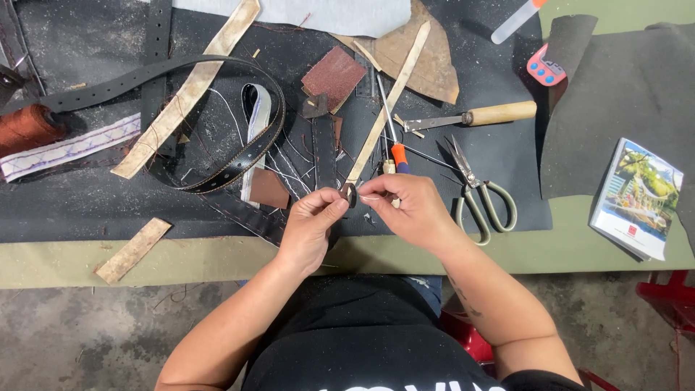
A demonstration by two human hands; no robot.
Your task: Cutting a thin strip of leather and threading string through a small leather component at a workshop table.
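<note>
Two hands, left hand [310, 221] and right hand [407, 206], pinch one small dark leather piece [349, 193]; one pair of scissors [478, 190] lies just beside them.

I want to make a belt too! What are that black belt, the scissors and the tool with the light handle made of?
The black belt looks like leather: dark, slightly shiny, with pale stitching along its edge and punched holes. The scissors look like grey metal, with handle loops in a dull greenish coating, perhaps plastic or paint. The tool has a smooth, pale handle, seemingly wood, and a grey metal blade.
</note>
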